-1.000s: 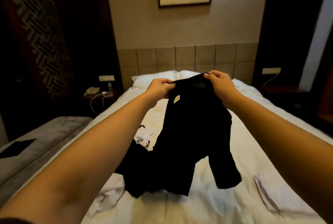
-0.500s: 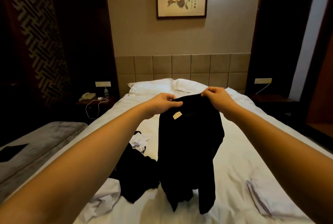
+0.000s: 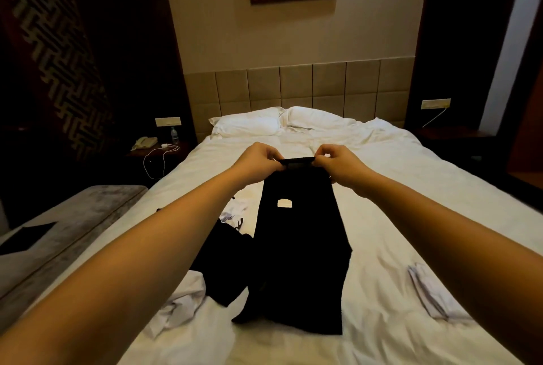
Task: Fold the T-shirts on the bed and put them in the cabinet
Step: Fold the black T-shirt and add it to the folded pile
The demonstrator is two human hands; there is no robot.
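I pinch the black T-shirt (image 3: pixel 299 247) by its collar with my left hand (image 3: pixel 258 160) and right hand (image 3: pixel 338 165), fingers curled on the fabric. It hangs down to the white bed (image 3: pixel 411 188), its hem resting near me. A white garment (image 3: pixel 176 309) lies crumpled to the left.

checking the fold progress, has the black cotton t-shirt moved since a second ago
Yes. The black cotton T-shirt has come down onto the white bed: it hung with one sleeve out, and now lies lengthwise, pinched by the left hand and right hand.

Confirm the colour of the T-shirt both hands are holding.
Black T-shirt, with a small pale label; head view.
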